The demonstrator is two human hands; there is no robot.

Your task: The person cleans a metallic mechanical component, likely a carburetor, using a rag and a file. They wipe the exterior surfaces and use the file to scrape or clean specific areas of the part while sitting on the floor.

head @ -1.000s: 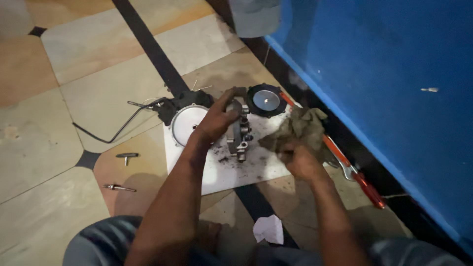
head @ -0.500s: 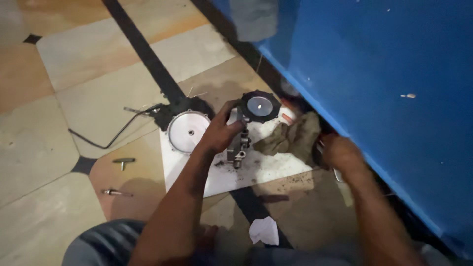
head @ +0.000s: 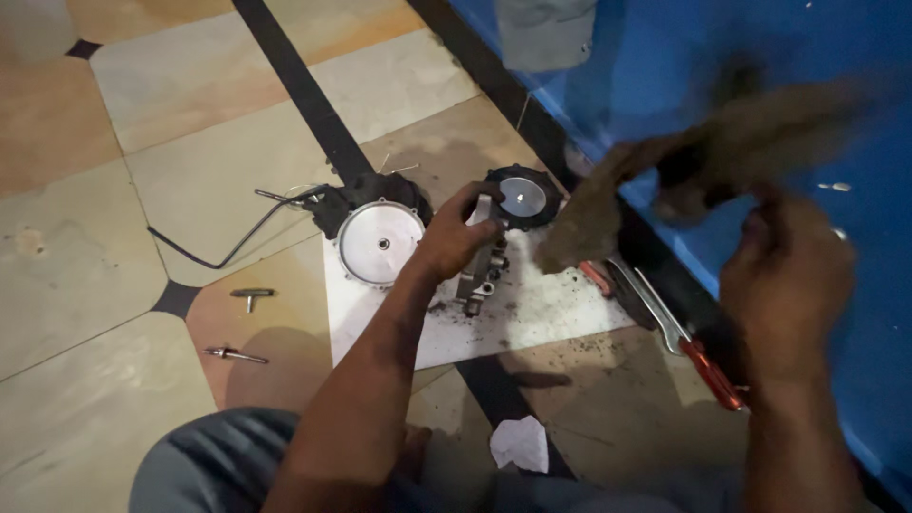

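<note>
My left hand [head: 458, 237] grips a grey metal engine part [head: 478, 269] standing upright on a white sheet [head: 532, 318] on the tiled floor. My right hand [head: 796, 275] is raised at the right, holding a dirty brown rag [head: 665, 176] that is blurred with motion in front of a blue wall. A round silver metal cover [head: 380, 244] lies on the sheet's left corner. A black round diaphragm part [head: 521, 197] with a pale centre lies just behind my left hand.
A screwdriver with a red handle [head: 711, 372] and a metal tool [head: 654, 309] lie along the blue wall [head: 855, 57]. A small T-shaped key [head: 251, 295] and a bolt [head: 234, 355] lie left on the floor. A black cable [head: 223, 252] curls away. A crumpled paper scrap [head: 521, 443] lies near my knees.
My right hand lifted the rag off the white sheet and swung it up to the right, toward the blue wall. My left hand stayed on the metal part.
</note>
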